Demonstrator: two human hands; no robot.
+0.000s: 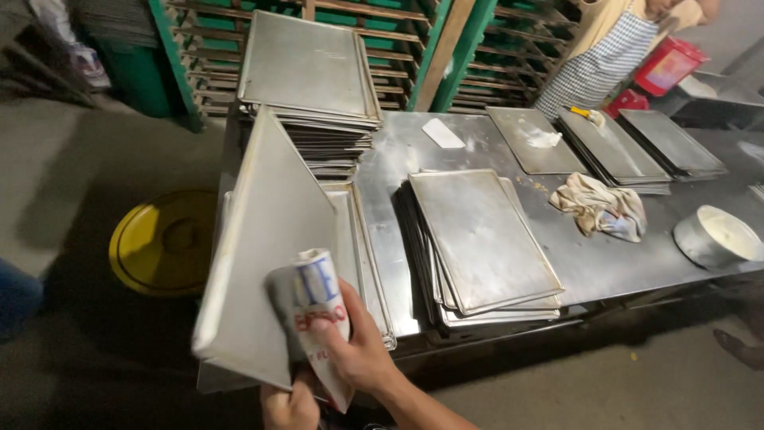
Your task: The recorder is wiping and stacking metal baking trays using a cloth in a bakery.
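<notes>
Wiping a tilted tray

Right hand (358,350) fingers clamp a cloth (314,306) against the tray (263,239); left hand (288,408) fingers grip the tray's lower edge.

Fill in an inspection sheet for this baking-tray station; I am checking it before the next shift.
Surface: steel table, smeared and dusty.
Job's things: tilted metal tray; printed cloth pressed on it.
Clutter: tray stacks, crumpled rag, round pan, white scraper.
Grippers: right hand grips the cloth; left hand at the tray's lower edge.
Cables: nothing seen.
Surroundings: green racks, yellow lid on the floor, a person in a checked apron.
</notes>
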